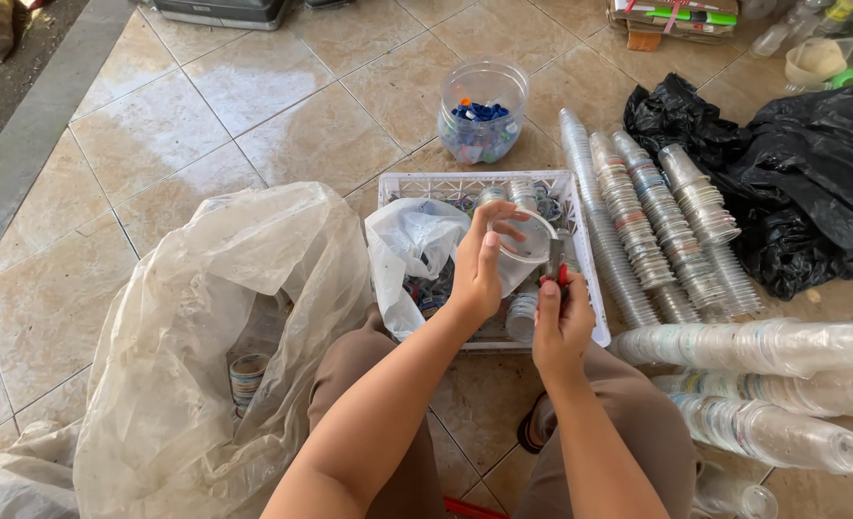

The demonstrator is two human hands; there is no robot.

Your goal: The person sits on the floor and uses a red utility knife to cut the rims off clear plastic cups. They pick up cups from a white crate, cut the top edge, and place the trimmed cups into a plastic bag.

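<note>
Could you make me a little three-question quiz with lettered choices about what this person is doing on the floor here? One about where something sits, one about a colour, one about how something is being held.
1. Where is the clear jar of bottle caps?
A. on the tiles beyond the white basket
B. inside the big clear bag
C. on the person's lap

2. What colour are the caps on top in the jar?
A. yellow
B. blue
C. black

3. How is the clear plastic cup held?
A. lying loose in the basket
B. gripped in the left hand over the basket
C. stacked with the rows of cups

Answers: 1 A, the jar stands on bare tile behind the basket. 2 B, blue caps show on top. 3 B, the fingers wrap the cup while the right hand holds a small red-handled tool at it.
</note>
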